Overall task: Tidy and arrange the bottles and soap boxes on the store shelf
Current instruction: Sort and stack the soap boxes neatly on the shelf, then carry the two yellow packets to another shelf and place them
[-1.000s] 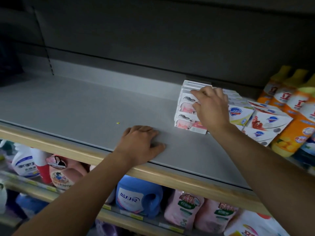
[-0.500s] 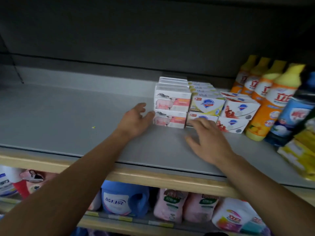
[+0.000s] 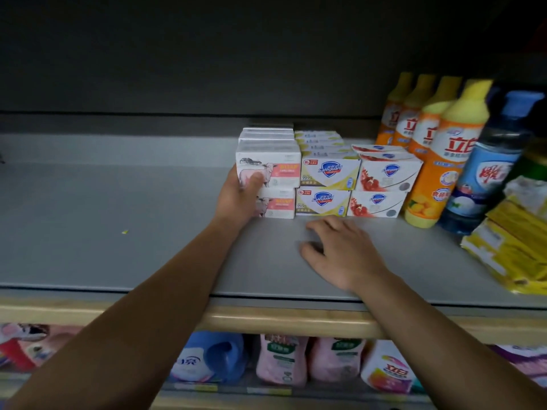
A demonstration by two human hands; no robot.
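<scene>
Left hand [image 3: 236, 199], beside stack half second ago, now grips top pink soap box [image 3: 268, 170] at stack's left end on shelf [image 3: 118, 220]; right hand [image 3: 340, 251] drawn back, flat, empty; squaring stack likely underway.

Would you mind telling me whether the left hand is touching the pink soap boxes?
Touching. The head view shows the left hand wrapped around the left end of the pink soap boxes, its thumb lying across the front of the top box.

My left hand [image 3: 239, 198] reached forward, thumb curled and pinching, my right hand [image 3: 340, 251] lying palm down, fingers loosely spread, both forearms extended.
</scene>
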